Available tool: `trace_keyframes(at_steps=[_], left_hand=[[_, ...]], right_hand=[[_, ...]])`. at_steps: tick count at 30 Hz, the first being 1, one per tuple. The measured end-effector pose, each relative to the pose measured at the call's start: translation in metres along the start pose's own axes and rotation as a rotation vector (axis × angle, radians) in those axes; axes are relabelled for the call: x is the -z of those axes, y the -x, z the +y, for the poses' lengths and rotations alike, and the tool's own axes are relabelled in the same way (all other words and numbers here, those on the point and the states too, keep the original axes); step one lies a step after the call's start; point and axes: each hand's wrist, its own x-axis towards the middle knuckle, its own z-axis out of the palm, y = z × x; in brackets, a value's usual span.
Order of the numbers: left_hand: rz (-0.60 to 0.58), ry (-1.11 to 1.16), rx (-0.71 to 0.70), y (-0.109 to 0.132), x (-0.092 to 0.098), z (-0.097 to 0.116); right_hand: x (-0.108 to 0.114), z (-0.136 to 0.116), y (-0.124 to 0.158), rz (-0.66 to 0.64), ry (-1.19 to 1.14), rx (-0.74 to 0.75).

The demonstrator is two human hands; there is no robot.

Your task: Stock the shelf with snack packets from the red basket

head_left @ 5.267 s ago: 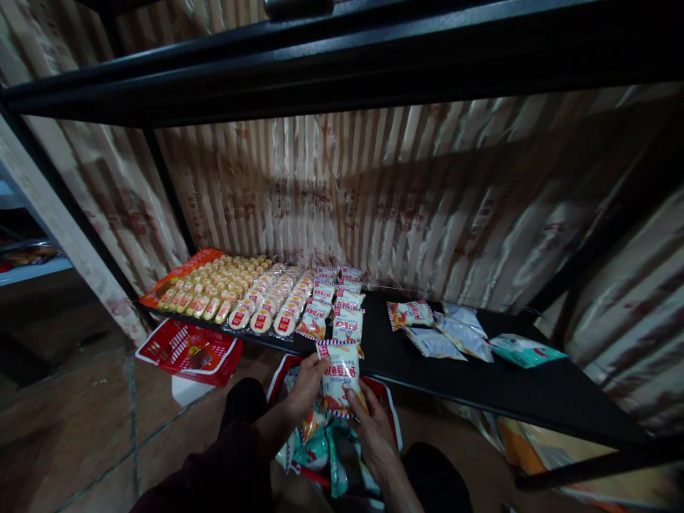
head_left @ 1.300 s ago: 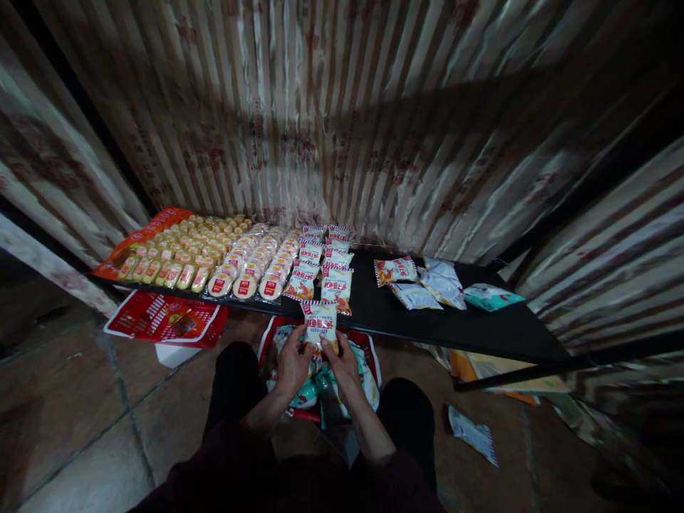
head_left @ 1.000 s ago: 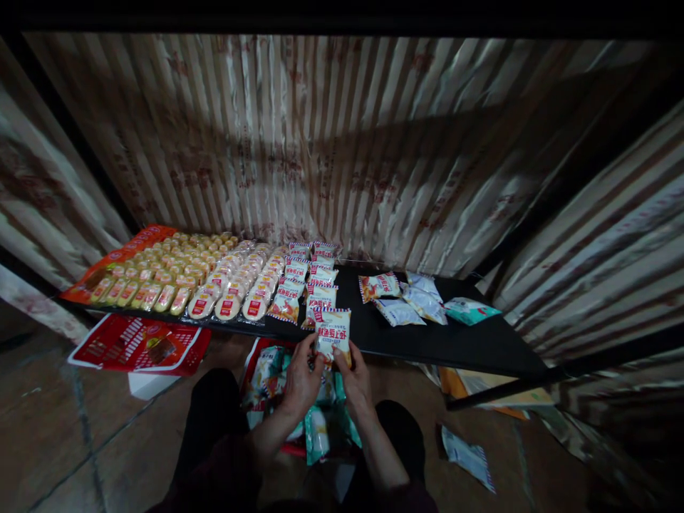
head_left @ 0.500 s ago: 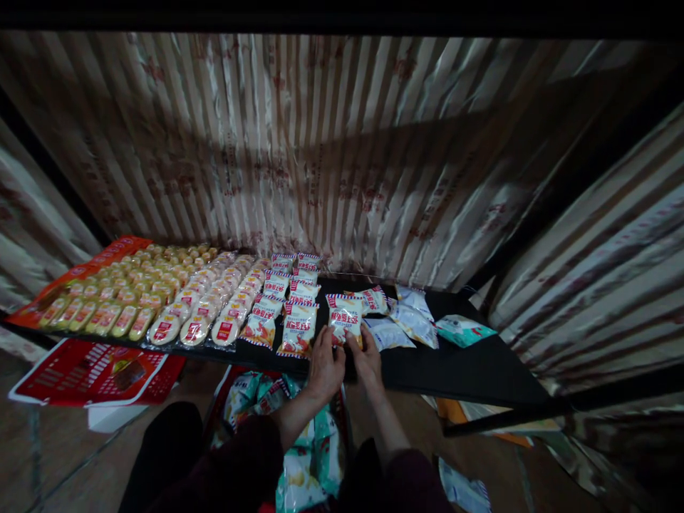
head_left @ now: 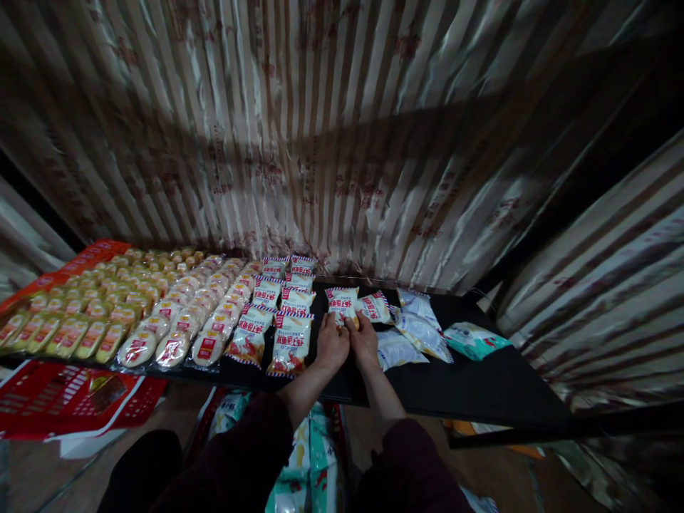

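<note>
Over the shelf [head_left: 464, 392], a packet [head_left: 342, 299] is pinched by left hand [head_left: 332, 343] and right hand [head_left: 365, 343], long axis pointed toward the back edge.

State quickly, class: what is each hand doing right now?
Left hand: closed, holding the near end of a packet.
Right hand: closed, holding the same packet.

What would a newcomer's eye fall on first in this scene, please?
Probably the left hand and right hand, close together at a white snack bag near the middle. Next might come the tight rows of round wrapped snacks toward the left of the black shelf, then the teal bag, rightmost among the bags there.
</note>
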Motion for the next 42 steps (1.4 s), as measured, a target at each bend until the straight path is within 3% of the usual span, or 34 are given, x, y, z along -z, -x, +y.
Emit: trace_keyframes(at_steps=[5, 12, 21, 28, 42], left_hand=[[0.033, 0.007, -0.047, -0.003, -0.008, -0.001], [0.131, 0.056, -0.057, -0.02, -0.009, 0.0], [0.064, 0.046, -0.034, -0.04, -0.02, -0.009], [0.19, 0.036, -0.031, -0.056, -0.021, -0.005], [0.144, 0.066, -0.024, -0.074, -0.021, -0.002]], right_hand=[[0.004, 0.006, -0.002, 0.023, -0.006, -0.016], [-0.023, -0.005, -0.029, -0.058, 0.055, 0.009], [-0.021, 0.005, -0.045, -0.015, 0.107, -0.035], [-0.044, 0.0, -0.057, -0.009, 0.137, -0.021], [-0.057, -0.002, -0.086, -0.046, 0.174, -0.038]])
